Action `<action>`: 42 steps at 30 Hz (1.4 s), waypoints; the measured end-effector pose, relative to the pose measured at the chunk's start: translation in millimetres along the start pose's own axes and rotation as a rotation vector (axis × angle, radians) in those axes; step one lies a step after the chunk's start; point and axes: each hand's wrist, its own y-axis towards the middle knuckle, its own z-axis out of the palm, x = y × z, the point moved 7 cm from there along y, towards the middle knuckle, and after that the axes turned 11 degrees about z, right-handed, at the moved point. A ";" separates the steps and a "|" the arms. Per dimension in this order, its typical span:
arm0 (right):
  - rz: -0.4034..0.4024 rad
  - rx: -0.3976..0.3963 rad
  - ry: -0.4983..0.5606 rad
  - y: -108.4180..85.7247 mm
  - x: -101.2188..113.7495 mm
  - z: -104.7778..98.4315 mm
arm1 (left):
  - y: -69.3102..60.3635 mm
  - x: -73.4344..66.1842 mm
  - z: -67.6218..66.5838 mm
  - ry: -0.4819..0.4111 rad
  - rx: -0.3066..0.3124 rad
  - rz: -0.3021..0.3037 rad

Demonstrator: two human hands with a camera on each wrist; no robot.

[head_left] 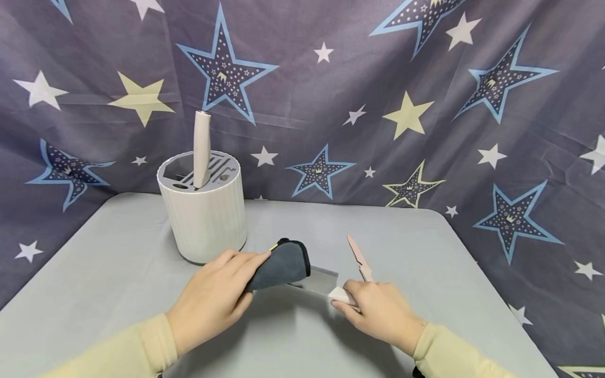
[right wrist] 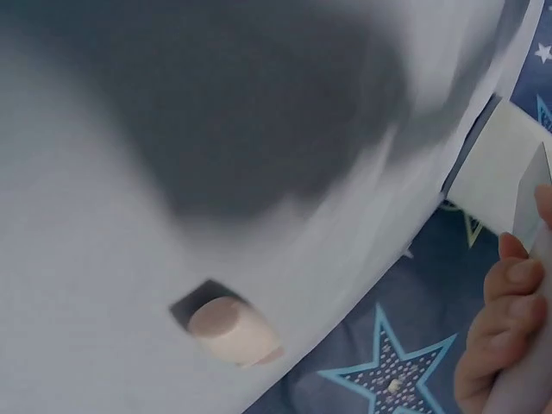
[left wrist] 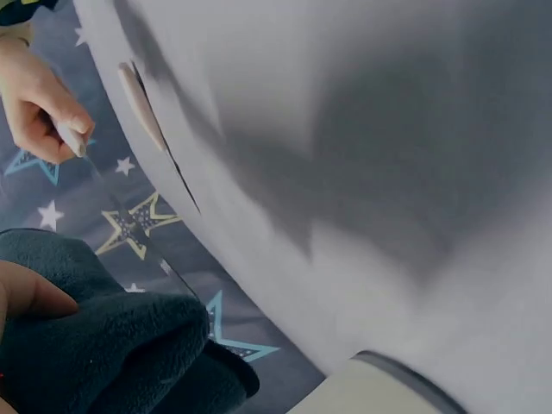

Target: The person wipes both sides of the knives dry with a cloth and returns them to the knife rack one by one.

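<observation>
The left hand [head_left: 219, 296] grips a dark cloth [head_left: 281, 266]; the right hand [head_left: 380, 310] grasps the handle of a broad-bladed knife [head_left: 320, 282], positioned between both hands, its far end hidden by the cloth. A smaller pink-bladed knife [head_left: 358, 254] lies on the counter [head_left: 118, 262] just beyond the right hand; a white knife block [head_left: 205, 226] stands beyond the left.

The right grip [head_left: 380, 314] holds a white-handled cleaver [head_left: 326, 285], partly covered by a dark cloth [head_left: 281, 266] in the left grip [head_left: 219, 299]; a pink-bladed paring knife [head_left: 357, 253] lies on the table [head_left: 416, 252].
</observation>
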 end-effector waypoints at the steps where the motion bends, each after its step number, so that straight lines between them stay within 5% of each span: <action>1: -0.018 -0.010 -0.001 -1.0 2.8 -1.1 | 2.4 -1.5 -0.5 0.019 -0.007 0.026; 10: -0.191 -0.183 -0.052 -5.6 21.1 -10.3 | 19.1 -15.0 0.8 0.195 -0.062 0.209; 16: -0.251 -0.248 -0.052 -5.9 27.0 -14.7 | 21.6 -26.8 5.5 0.309 -0.092 0.274; 31: -0.283 -0.323 -0.024 -11.2 33.0 -18.4 | 14.2 -45.0 22.5 0.232 -0.078 0.337; 42: -0.285 -0.368 -0.029 -15.3 34.8 -20.5 | 8.9 -55.4 33.6 0.310 -0.058 0.320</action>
